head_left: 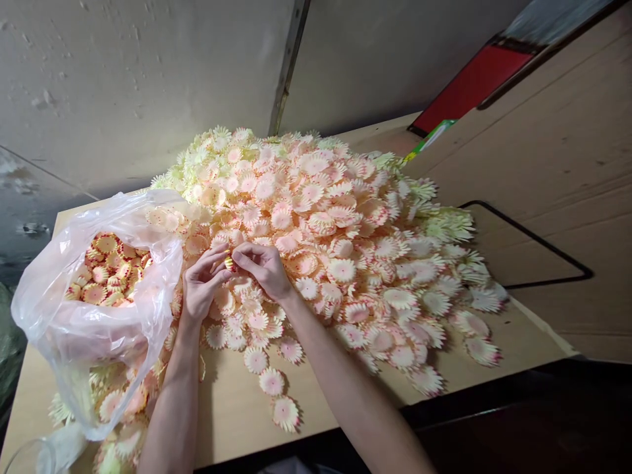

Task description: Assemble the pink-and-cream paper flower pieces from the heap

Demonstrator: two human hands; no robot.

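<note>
A small yellow-and-red petal piece (229, 263) is pinched in the fingertips of my left hand (200, 283). From the other side, my right hand (264, 268) has its thumb and forefinger pressed together right at the piece. Whatever thin part those fingers grip is too small to make out. Both hands are over the near left part of a wide heap of artificial flower heads (316, 217), pale pink and cream with reddish petal tips. Left of my left hand, an open clear plastic bag (54, 289) holds many small curled flower pieces (111, 266), yellow with red edges.
The heap lies on a light wooden table (232, 415). Flower heads (123, 408) also lie beneath the bag, near a clear glass (32, 457). Brown cardboard (553, 171) with a black wire loop (538, 237) stands at right. A grey wall (148, 85) rises behind.
</note>
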